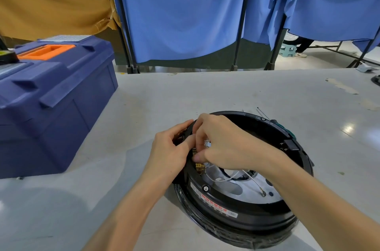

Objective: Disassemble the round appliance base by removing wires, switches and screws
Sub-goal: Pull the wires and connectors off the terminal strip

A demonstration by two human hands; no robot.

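The round black appliance base (242,220) lies open side up on the grey table, with a silver plate inside. My left hand (170,150) grips its left rim, thumb inside. My right hand (224,144) reaches in from the right and pinches a small part at the yellow-brass switch terminals (199,166) on the inner left wall. White wires (232,176) trail across the plate and end in a ring lug (263,193). A hex screw (205,188) sits on the near rim beside a white label.
A large blue toolbox (51,102) with an orange handle stands at the left. A screwdriver with a green handle (287,130) lies behind the base's right rim. Blue curtains on black stands hang beyond the table's far edge. A dark object (376,80) pokes in at the right edge.
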